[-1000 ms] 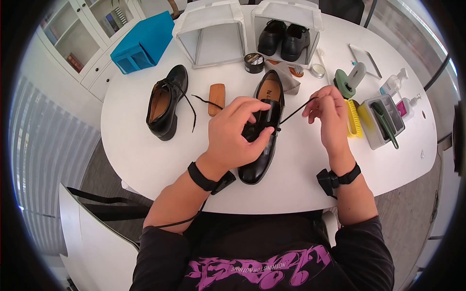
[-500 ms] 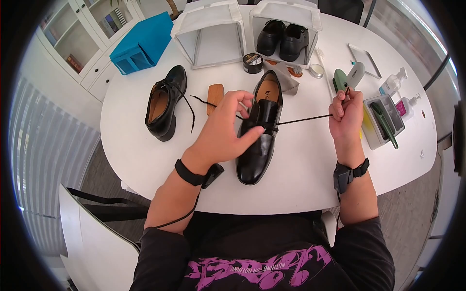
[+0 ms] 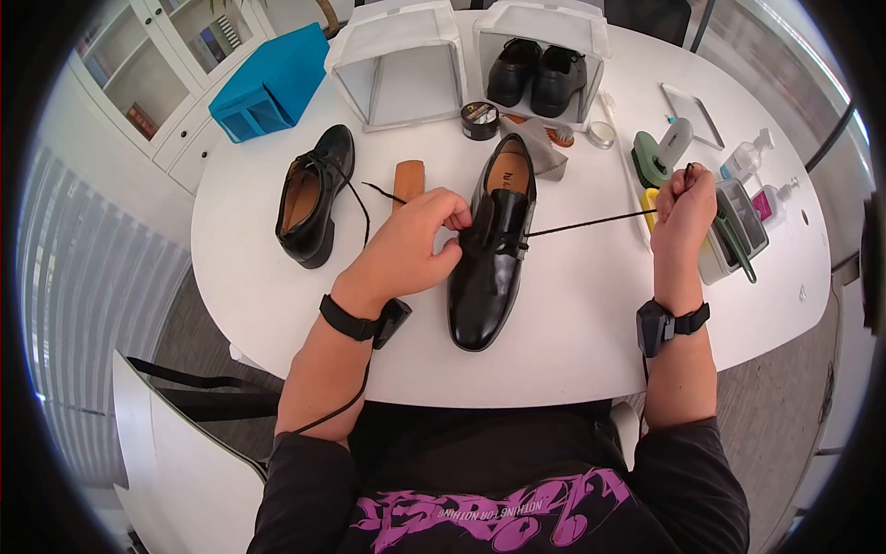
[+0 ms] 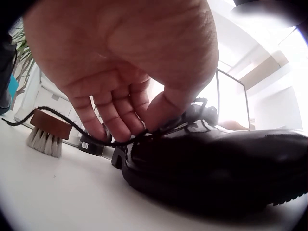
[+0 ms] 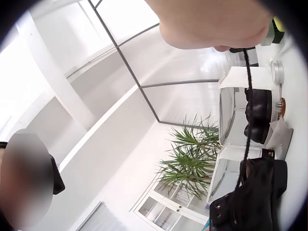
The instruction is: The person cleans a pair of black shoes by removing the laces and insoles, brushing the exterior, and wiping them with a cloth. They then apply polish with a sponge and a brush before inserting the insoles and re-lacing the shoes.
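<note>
A black leather lace-up shoe [image 3: 487,291] lies on the white table, its toe toward the person. My right hand [image 3: 684,214], fingers curled, grips one end of the black shoelace [image 3: 591,224], drawn taut out to the right from the eyelets. At the shoe's left side is my left hand [image 3: 413,238]. The left wrist view shows its thumb and fingertips pinching the other shoelace end [image 4: 62,115] close to the shoe, with the tail trailing past a wooden brush [image 4: 50,127]. In the right wrist view the taut lace runs down to the shoe.
A second black shoe [image 3: 309,208] stands left. Behind are a blue box [image 3: 272,83], two white boxes, one holding black shoes [image 3: 558,83], a polish tin [image 3: 480,121] and a grey cloth [image 3: 544,152]. On the right are a green brush [image 3: 651,159], a grey container [image 3: 752,226] and pump bottles [image 3: 749,157].
My right hand has moved right, pulling its lace from slack slant to a taut line. My left hand has shifted from over the shoe's top to its left side, taking the other lace.
</note>
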{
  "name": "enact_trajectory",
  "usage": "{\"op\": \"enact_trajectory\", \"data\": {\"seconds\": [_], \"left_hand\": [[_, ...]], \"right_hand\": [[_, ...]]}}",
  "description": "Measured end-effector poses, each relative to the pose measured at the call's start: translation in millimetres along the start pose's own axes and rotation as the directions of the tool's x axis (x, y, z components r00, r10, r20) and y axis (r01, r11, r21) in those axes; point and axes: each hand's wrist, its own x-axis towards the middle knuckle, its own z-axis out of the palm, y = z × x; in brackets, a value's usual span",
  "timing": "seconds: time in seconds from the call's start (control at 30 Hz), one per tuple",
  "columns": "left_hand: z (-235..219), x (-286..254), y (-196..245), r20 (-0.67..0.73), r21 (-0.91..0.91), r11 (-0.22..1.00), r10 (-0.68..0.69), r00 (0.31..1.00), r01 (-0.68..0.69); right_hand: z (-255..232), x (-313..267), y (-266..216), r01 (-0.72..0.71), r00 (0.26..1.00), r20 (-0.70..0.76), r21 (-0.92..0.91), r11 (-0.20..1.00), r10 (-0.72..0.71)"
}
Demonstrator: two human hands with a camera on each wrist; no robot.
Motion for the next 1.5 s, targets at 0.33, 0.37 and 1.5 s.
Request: {"op": "enact_trajectory", "data": {"seconds": [0.33,0.37,1.5], "left_hand": [[2,0,-15,-0.020,0.143,0.986,0.088,0.996,-0.084],[2,-1,-14,-0.024,0.145,0.986,0.087,0.996,-0.083],[-2,1,7,-0.352,0.271,0.958,0.187,0.917,-0.092]], "right_hand": [[8,-5,-1,0.136,0.990,-0.020,-0.138,0.981,-0.140],[8,-4,0,0.132,0.990,-0.020,-0.159,0.978,-0.137],[25,-59,17,0.368,0.765,0.635,-0.290,0.883,-0.111]]}}
